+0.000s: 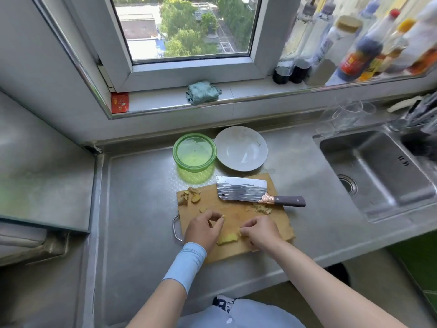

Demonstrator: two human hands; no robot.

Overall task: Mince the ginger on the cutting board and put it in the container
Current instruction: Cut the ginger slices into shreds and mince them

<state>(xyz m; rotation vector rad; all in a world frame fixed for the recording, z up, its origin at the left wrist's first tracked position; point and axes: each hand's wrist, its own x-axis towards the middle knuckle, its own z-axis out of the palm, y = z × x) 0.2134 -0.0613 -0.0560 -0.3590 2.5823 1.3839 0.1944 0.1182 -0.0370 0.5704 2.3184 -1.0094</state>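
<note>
Down on the near part of the cutting board (236,209), a yellow ginger piece (227,239) is seen between both hands. A small ginger bit (222,217) is pinched by the left hand (203,229). The ginger piece's edge is pinched by the right hand (260,232). The cleaver (243,191) is laid flat on the board's far side. Just past the board, the green container (175,155) is set on the table (142,197), beside a white plate (240,147).

Centre frame: the container (194,152) is translucent green, the plate (241,147) white. The cutting board (236,209) is tan and the ginger (227,238) pale yellow. The cleaver (246,191) has a mottled silver blade, copper collar and dark brown handle. The surface (142,197) is grey. The cloth (203,92), higher in the frame, is teal.
</note>
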